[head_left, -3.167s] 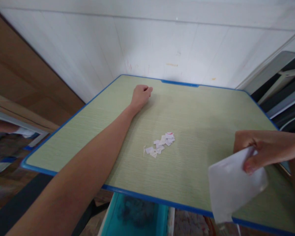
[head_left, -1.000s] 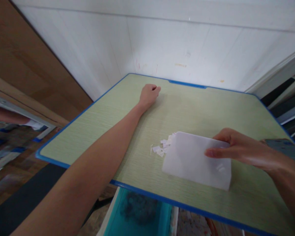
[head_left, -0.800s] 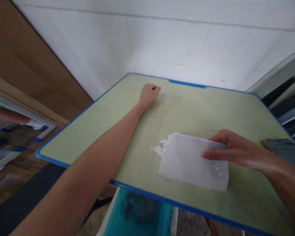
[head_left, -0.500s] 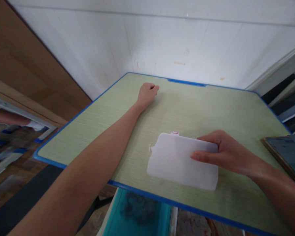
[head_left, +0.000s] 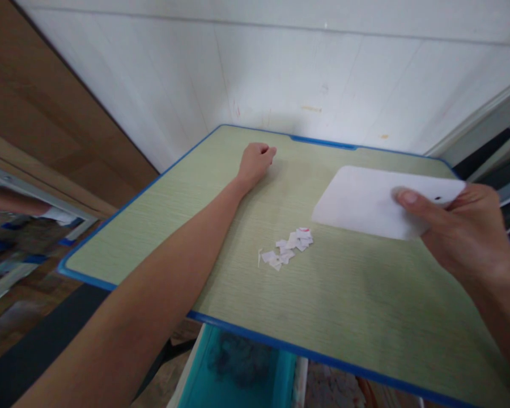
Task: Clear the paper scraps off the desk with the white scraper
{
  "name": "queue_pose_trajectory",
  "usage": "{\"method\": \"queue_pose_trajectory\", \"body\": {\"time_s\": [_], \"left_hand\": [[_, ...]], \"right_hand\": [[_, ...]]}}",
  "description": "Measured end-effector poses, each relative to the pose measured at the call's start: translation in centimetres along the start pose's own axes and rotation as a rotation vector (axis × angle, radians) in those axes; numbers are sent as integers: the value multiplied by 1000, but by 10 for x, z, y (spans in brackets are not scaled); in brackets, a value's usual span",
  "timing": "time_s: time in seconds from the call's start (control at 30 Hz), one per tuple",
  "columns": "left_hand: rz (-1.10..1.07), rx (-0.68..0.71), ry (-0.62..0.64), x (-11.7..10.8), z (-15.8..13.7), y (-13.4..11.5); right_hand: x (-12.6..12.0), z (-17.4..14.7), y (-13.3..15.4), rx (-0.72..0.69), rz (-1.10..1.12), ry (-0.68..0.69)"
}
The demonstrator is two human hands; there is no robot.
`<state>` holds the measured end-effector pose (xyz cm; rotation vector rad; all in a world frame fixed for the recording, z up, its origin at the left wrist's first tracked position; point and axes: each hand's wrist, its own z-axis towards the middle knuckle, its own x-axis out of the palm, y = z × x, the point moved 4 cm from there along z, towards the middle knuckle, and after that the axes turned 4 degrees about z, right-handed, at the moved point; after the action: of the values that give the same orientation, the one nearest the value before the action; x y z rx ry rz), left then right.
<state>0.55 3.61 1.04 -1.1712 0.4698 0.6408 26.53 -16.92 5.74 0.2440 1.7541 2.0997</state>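
Observation:
My left hand [head_left: 256, 164] rests on the far left part of the tabletop [head_left: 365, 317], curled into a fist, with nothing visible in it. In my right hand [head_left: 463, 226] is a flat white scraper [head_left: 365, 198], gripped at its right end with the thumb across its upper face. The scraper has rounded corners and a small dark spot near the thumb, and it is tilted up above the table. Below and left of it lies a small loose heap of white paper scraps [head_left: 295, 243], one with a red mark. A thin sliver of paper [head_left: 259, 258] sits just left of them.
Blue edging runs round the pale green table, whose far side meets a white wall [head_left: 272, 73]. Under the near edge stands a turquoise bin [head_left: 233, 362] with dark contents. Another person's arm [head_left: 17, 201] shows at far left, beside a brown panel [head_left: 55, 96].
My right hand has lifted the scraper off the paper scraps and moved it up and to the right, uncovering them. The framed board at the right edge no longer shows. My left fist stays put.

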Motion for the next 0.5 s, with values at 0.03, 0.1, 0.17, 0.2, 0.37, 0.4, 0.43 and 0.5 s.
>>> {"method": "queue_pose_trajectory", "body": {"time_s": [0.03,0.1,0.17,0.2,0.37,0.4,0.43,0.5], "left_hand": [[1,-1,2,0,0,0],[-3,-5,1,0,0,0],[-10,-9,1,0,0,0],[-14,-10,1,0,-1,-1],[-21,-9,-3,-1,-2,-2],[-22,-9,-3,-1,-2,-2],[-24,-8,-3,-1,-2,-2],[-27,-3,0,-1,-2,-1]], "right_hand": [[1,0,0,-15,-86,23],[4,0,1,-48,-247,108],[5,-1,4,-74,-336,204],[4,-2,6,-85,-354,231],[-3,-4,12,-82,-353,190],[-2,-4,12,-84,-346,206],[-1,-5,12,-86,-337,238],[3,-6,12,-76,-318,316]]}}
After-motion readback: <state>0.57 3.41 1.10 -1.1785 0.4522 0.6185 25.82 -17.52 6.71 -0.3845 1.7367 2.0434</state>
